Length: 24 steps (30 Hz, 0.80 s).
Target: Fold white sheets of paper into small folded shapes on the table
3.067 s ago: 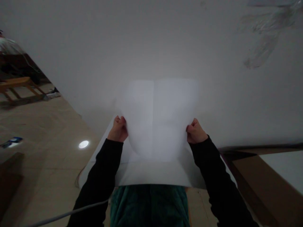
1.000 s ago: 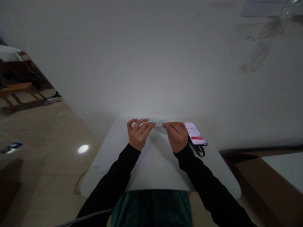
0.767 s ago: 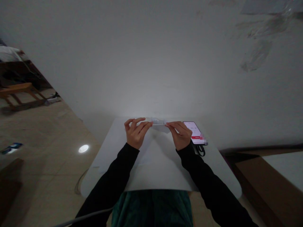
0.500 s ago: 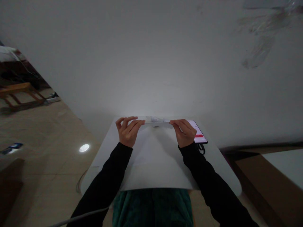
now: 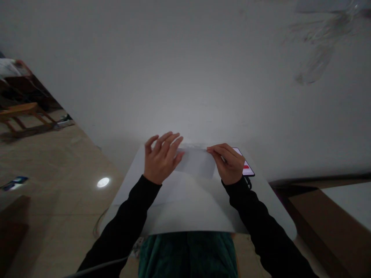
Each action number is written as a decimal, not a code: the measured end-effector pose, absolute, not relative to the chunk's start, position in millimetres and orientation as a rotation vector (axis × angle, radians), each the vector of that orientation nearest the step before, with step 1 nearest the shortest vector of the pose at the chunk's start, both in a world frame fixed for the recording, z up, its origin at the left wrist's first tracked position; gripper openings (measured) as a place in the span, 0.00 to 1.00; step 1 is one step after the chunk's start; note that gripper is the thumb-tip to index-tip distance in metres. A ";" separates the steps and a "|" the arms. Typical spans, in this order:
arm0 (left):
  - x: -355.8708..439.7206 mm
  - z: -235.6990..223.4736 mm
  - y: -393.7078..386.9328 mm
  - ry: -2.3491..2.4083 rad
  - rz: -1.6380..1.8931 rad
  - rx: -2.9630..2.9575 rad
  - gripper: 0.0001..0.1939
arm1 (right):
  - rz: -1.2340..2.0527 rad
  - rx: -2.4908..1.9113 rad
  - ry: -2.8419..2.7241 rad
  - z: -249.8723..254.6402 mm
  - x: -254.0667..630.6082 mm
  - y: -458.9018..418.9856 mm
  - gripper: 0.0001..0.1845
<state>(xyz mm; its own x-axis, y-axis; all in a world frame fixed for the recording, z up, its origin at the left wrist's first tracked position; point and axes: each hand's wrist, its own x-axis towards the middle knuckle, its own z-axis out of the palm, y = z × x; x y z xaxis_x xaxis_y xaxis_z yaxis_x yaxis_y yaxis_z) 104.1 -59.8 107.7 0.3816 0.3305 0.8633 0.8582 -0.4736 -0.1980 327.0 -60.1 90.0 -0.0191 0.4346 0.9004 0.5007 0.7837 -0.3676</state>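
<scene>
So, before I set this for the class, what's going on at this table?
A person is handling a sheet of white paper on a white table. Their right hand pinches the paper's far edge, while their left hand is open with its fingers spread, at the paper's left side. A phone lies just beyond the right hand, partly hidden by it.

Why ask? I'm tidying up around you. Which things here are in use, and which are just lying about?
In use: folded white paper, left hand, right hand.
Lying about: smartphone, black cable, wooden stool.
</scene>
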 end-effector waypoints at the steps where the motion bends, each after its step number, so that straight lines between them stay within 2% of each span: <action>1: 110.9 109.2 -62.6 -1.001 -0.969 -2.061 0.12 | -0.019 -0.771 -1.656 92.8 326.8 -61.3 0.08; 3: 119.5 110.2 -63.6 -1.007 -0.861 -2.211 0.09 | -0.002 -0.829 -1.669 95.5 324.9 -61.9 0.08; 7: 125.5 111.2 -54.6 -1.124 -0.695 -2.467 0.11 | -0.208 -0.968 -1.719 93.0 311.9 -61.0 0.05; 10: 127.8 114.0 -48.8 -1.188 -0.589 -2.587 0.11 | -0.194 -0.958 -1.772 90.4 299.1 -61.2 0.05; 17: 120.9 113.2 -46.5 -1.202 -0.786 -2.861 0.14 | -0.199 -1.021 -1.696 86.9 293.2 -64.5 0.04; 24: 107.2 101.4 -43.6 -1.096 -0.727 -2.872 0.17 | -0.062 -1.128 -1.624 65.6 296.7 -61.0 0.05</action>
<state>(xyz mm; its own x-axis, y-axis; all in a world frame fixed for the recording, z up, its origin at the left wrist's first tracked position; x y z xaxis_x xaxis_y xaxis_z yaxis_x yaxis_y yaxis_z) 107.2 -43.6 101.4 0.6531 0.6351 0.4124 0.6269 -0.7590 0.1760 296.7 -61.0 65.6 0.0577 0.6250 0.7785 0.6822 0.5446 -0.4878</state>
